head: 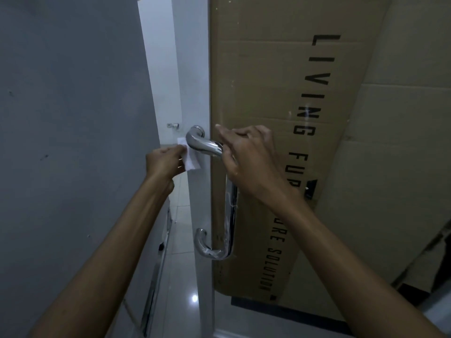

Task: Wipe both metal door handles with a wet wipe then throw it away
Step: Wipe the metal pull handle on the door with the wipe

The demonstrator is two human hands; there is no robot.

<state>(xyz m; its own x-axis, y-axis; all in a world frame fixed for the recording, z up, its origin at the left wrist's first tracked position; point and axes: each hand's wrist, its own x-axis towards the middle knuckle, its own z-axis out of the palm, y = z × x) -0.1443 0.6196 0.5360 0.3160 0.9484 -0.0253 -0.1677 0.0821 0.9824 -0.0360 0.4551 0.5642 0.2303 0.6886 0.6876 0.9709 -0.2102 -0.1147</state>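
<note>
A long chrome pull handle [230,215] is fixed to the glass door, curving in at its top mount [196,132] and bottom mount [201,237]. My left hand [164,163] pinches a white wet wipe [190,159] that lies just behind the handle's upper bend. My right hand [246,154] rests on the upper bar of the handle, fingers curled over it, index finger stretched out. Thin plastic film clings to the lower part of the handle. A second handle is not in sight.
Flat brown cardboard [280,93] with black lettering stands behind the glass door. A grey wall or door panel [73,118] fills the left side. Between them a narrow gap shows glossy white floor tiles [180,276] and a small metal latch [173,125].
</note>
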